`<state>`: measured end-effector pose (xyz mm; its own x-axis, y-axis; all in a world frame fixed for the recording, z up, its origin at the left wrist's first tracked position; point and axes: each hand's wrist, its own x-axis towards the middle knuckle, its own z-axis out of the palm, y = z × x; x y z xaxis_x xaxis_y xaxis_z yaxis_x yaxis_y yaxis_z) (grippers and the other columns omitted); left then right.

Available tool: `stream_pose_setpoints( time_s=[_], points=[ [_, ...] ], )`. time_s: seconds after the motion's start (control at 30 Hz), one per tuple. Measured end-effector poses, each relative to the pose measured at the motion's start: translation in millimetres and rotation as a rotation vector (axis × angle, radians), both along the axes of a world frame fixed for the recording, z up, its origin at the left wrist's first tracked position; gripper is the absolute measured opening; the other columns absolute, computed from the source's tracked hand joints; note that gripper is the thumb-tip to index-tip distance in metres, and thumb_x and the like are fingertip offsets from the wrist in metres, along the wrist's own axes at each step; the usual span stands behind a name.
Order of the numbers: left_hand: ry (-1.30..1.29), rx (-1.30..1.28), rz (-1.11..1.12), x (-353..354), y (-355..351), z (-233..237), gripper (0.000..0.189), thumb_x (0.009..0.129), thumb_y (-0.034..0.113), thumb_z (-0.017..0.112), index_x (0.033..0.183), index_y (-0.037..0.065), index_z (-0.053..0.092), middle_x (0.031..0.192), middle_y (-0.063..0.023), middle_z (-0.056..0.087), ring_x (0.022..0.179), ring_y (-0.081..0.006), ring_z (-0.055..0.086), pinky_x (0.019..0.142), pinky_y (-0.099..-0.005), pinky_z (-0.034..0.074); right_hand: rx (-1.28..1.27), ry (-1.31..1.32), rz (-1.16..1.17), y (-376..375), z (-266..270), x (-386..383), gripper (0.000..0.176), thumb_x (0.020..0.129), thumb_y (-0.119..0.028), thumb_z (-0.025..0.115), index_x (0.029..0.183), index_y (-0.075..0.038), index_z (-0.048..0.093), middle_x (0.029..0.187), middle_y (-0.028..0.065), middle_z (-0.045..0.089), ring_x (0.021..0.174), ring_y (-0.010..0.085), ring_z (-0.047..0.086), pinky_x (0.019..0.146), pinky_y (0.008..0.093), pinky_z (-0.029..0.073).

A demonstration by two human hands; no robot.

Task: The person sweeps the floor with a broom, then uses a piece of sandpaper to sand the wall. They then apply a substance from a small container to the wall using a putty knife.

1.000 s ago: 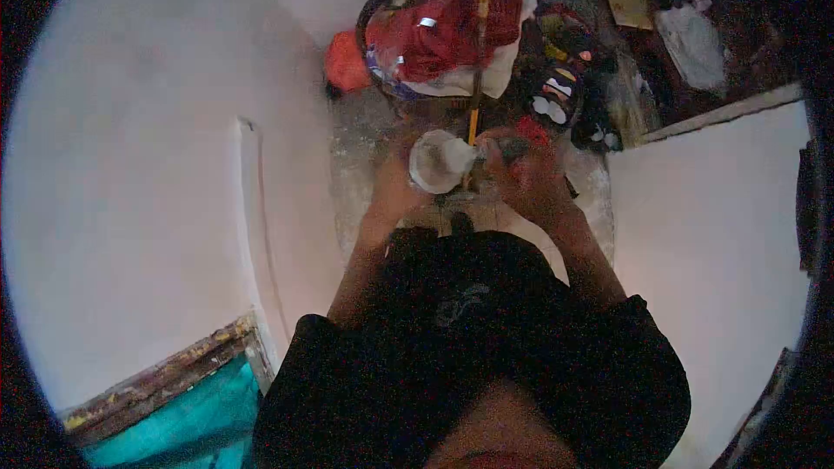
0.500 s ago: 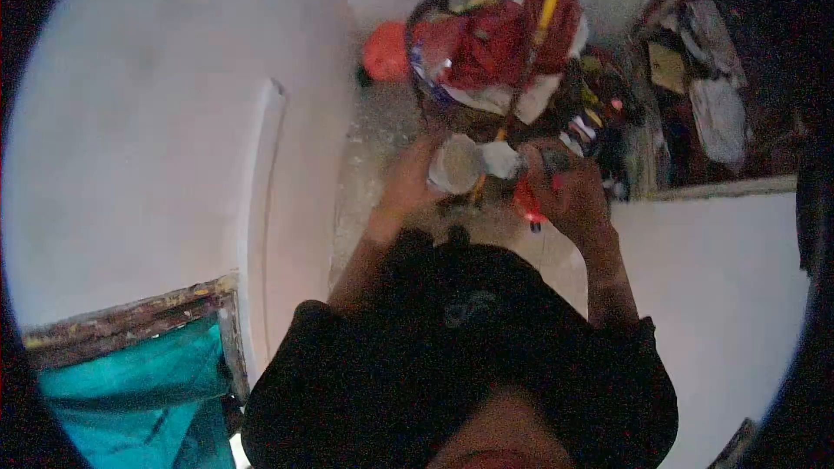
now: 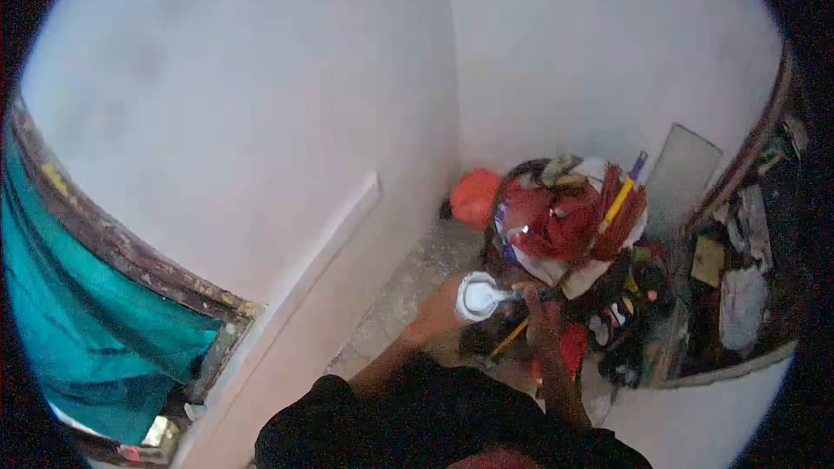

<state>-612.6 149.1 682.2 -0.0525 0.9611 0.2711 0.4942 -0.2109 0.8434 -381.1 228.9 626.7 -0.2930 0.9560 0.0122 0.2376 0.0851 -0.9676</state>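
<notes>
My left hand [image 3: 441, 311] is wrapped round a small white tub [image 3: 475, 297] with pale stuff inside. Its opening faces up toward me. My right hand [image 3: 540, 317] grips a dark-handled tool [image 3: 514, 293] whose far end is coated white. That white end overlaps the tub's right rim in this view. The exact kind of tool I cannot tell. Both hands are close together in front of my dark shirt, above the floor.
Beyond my hands stands a basket heaped with red and white cloth [image 3: 556, 217], a yellow-and-purple stick [image 3: 618, 200] across it. Beside it is an orange-red bundle [image 3: 475, 197]. Cluttered shelving [image 3: 730, 269] is at right; a teal curtain [image 3: 87, 313] hangs left. White walls meet behind.
My view has tilted up and swung left, showing more wall and curtain. The tool's white end has come to the tub's rim; both hands keep their holds.
</notes>
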Motion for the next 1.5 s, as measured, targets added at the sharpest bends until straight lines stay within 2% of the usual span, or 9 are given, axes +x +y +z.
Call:
stream_pose_setpoints(
  time_s=[0.07, 0.23, 0.47, 0.6, 0.83, 0.97, 1.17, 1.27, 1.5],
  points=[
    [-0.063, -0.016, 0.029, 87, 36, 39, 0.060, 0.077, 0.027, 0.087, 0.129, 0.007, 0.064, 0.122, -0.0141, 0.069, 0.116, -0.0315, 0.065, 0.101, -0.0423, 0.050, 0.019, 0.013, 0.010, 50, -2, 70, 0.024, 0.106, -0.021, 0.056, 0.111, -0.002, 0.070, 0.098, 0.0142, 0.068, 0.081, 0.0240, 0.063, 0.079, 0.0403, 0.052],
    [0.005, 0.140, 0.017, 16, 24, 9, 0.069, 0.076, 0.030, 0.088, 0.135, 0.007, 0.060, 0.134, -0.0159, 0.064, 0.127, -0.0334, 0.061, 0.108, -0.0428, 0.047, 0.681, -0.347, -0.005, 82, -46, 47, 0.031, 0.106, -0.027, 0.057, 0.122, -0.002, 0.067, 0.114, 0.0133, 0.069, 0.089, 0.0285, 0.066, 0.083, 0.0419, 0.053],
    [0.107, -0.036, 0.227, -4, 11, -22, 0.076, 0.079, 0.035, 0.085, 0.142, 0.007, 0.052, 0.138, -0.0183, 0.061, 0.127, -0.0379, 0.059, 0.107, -0.0475, 0.047, -0.130, 0.255, 0.309, 124, 17, 32, 0.034, 0.106, -0.023, 0.055, 0.133, -0.003, 0.061, 0.114, 0.0158, 0.070, 0.088, 0.0276, 0.069, 0.077, 0.0431, 0.054],
    [0.172, -0.019, 0.270, -21, -5, -55, 0.081, 0.079, 0.035, 0.086, 0.145, 0.007, 0.049, 0.140, -0.0196, 0.058, 0.129, -0.0399, 0.056, 0.108, -0.0494, 0.046, -0.194, 0.294, 0.445, 136, 29, 7, 0.031, 0.106, -0.023, 0.056, 0.129, -0.003, 0.062, 0.111, 0.0144, 0.071, 0.088, 0.0262, 0.069, 0.077, 0.0420, 0.055],
    [0.091, 0.012, 0.572, -9, -52, 34, 0.091, 0.074, 0.035, 0.090, 0.147, 0.004, 0.046, 0.144, -0.0208, 0.054, 0.135, -0.0403, 0.051, 0.115, -0.0480, 0.040, -0.165, 0.335, 0.622, 153, 83, -41, 0.027, 0.106, -0.023, 0.059, 0.121, -0.002, 0.064, 0.106, 0.0120, 0.071, 0.087, 0.0236, 0.069, 0.077, 0.0400, 0.056],
    [0.262, 0.068, 0.747, -43, -88, 16, 0.094, 0.073, 0.034, 0.091, 0.148, 0.004, 0.043, 0.143, -0.0208, 0.054, 0.135, -0.0398, 0.052, 0.114, -0.0474, 0.041, -0.069, 0.378, 0.700, 143, 121, -98, 0.025, 0.105, -0.023, 0.060, 0.116, -0.001, 0.066, 0.103, 0.0105, 0.072, 0.087, 0.0222, 0.069, 0.077, 0.0389, 0.057],
    [0.008, 0.049, 1.084, -62, -132, 66, 0.098, 0.072, 0.032, 0.092, 0.147, 0.001, 0.037, 0.139, -0.0226, 0.055, 0.133, -0.0400, 0.054, 0.111, -0.0468, 0.045, 0.347, 0.527, 0.810, 133, 228, -229, 0.024, 0.105, -0.023, 0.062, 0.109, 0.000, 0.067, 0.099, 0.0084, 0.072, 0.087, 0.0200, 0.069, 0.077, 0.0373, 0.058],
    [-0.048, 0.061, 1.144, -76, -158, 58, 0.099, 0.071, 0.033, 0.093, 0.147, 0.001, 0.038, 0.139, -0.0221, 0.056, 0.133, -0.0391, 0.054, 0.110, -0.0463, 0.045, 0.301, 0.677, 0.851, 74, 353, -292, 0.027, 0.106, -0.022, 0.059, 0.117, 0.001, 0.068, 0.101, 0.0106, 0.071, 0.087, 0.0177, 0.069, 0.077, 0.0366, 0.058],
    [-0.084, 0.045, 1.213, -89, -182, 21, 0.099, 0.072, 0.035, 0.093, 0.146, 0.001, 0.039, 0.139, -0.0203, 0.057, 0.132, -0.0358, 0.056, 0.110, -0.0460, 0.046, 0.844, 1.049, 1.056, -6, 563, -430, 0.033, 0.108, -0.023, 0.056, 0.122, 0.006, 0.066, 0.102, 0.0127, 0.073, 0.090, 0.0203, 0.071, 0.085, 0.0370, 0.059]
  ],
)
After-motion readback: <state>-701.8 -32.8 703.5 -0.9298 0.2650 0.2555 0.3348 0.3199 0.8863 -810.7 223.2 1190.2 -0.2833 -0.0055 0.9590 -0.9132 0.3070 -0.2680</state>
